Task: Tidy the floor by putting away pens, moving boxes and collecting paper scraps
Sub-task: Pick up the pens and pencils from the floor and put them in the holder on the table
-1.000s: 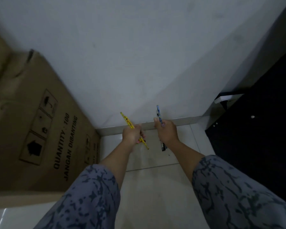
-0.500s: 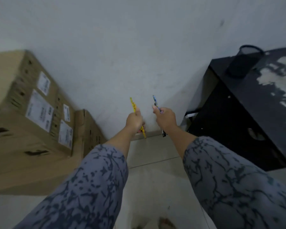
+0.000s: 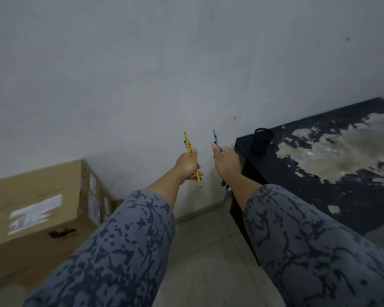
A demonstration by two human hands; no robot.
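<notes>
Head view of a person standing at a wall corner with both arms extended. The left hand [image 3: 186, 165] is gripping yellow patterned pens [image 3: 189, 147], apparently two, in a closed fist, their shafts running from above the knuckles to below the palm. The right hand [image 3: 225, 163] is gripping a blue patterned pen [image 3: 216, 138] together with at least one darker pen [image 3: 222, 181] whose tip is showing beneath the wrist; the exact count is hard to make out at this size. Both bundles are being held in the air in front of the wall [image 3: 142, 74], near but clear of the table's left edge.

Progress, as judged here: the pens are gathered in the hands but not yet put away. A dark cylindrical holder [image 3: 261, 141] is standing at the near-left corner of the black table [image 3: 319, 191], just beside the right hand, and is looking like the probable destination. The cardboard box [image 3: 42, 207] is sitting on the floor against the wall at left, so box moving appears to be remaining. No paper scraps are showing in this view, so that step cannot be assessed.

The table's dark top is showing large worn, pale patches. The floor [image 3: 208, 251] is laid with light tiles meeting a low skirting, and the wall is plain grey-white with small marks.
</notes>
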